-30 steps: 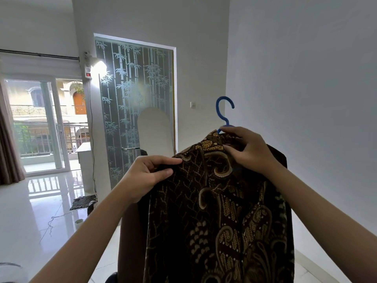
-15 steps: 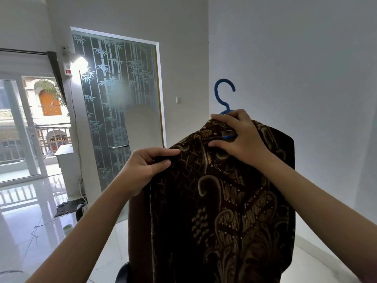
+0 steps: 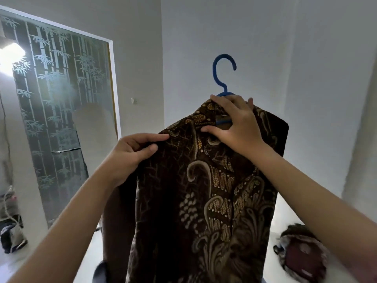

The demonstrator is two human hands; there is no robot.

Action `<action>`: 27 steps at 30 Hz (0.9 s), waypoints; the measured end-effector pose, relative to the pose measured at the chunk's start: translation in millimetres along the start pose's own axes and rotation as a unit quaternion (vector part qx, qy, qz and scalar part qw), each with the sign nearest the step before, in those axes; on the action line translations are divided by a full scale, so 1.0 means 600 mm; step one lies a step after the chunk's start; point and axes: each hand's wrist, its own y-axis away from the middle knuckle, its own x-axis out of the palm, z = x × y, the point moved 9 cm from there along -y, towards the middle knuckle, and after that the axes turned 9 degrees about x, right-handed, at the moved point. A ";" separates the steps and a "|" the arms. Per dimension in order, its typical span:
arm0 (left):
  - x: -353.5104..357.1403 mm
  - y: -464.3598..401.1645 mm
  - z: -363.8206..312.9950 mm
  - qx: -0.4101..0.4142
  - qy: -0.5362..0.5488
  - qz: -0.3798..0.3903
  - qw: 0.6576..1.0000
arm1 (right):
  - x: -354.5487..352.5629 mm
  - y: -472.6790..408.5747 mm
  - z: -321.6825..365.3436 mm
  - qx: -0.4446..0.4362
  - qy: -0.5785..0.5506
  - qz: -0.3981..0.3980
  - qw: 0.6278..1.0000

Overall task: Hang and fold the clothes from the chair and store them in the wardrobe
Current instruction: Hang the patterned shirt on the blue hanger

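A dark brown batik shirt [image 3: 204, 201] with gold patterns hangs in front of me on a blue hanger [image 3: 222, 78], whose hook sticks up above the collar. My right hand [image 3: 236, 127] grips the collar and the hanger's neck together. At the shirt's left shoulder, my left hand [image 3: 130, 154] pinches the fabric between thumb and fingers. Most of the hanger's body is hidden inside the shirt. No chair or wardrobe is clearly in view.
A frosted glass door [image 3: 57, 119] with a bamboo pattern stands at the left, a bright lamp [image 3: 10, 56] beside it. White walls meet in a corner behind the shirt. A reddish bundle [image 3: 302, 256] lies on the floor at lower right; a bag [image 3: 12, 235] at far left.
My view has swung to the right, so the balcony window has left the frame. The shirt stays held up in both hands, and the right hand has shifted its grip at the collar.
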 end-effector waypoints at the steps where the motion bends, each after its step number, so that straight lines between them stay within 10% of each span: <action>1: 0.012 0.000 -0.008 0.007 -0.001 0.007 1.000 | -0.023 0.001 0.004 0.000 0.018 -0.002 1.000; 27: 0.541 0.249 -0.230 -0.014 0.190 0.171 0.967 | -0.757 0.351 0.119 0.157 0.315 -0.040 0.935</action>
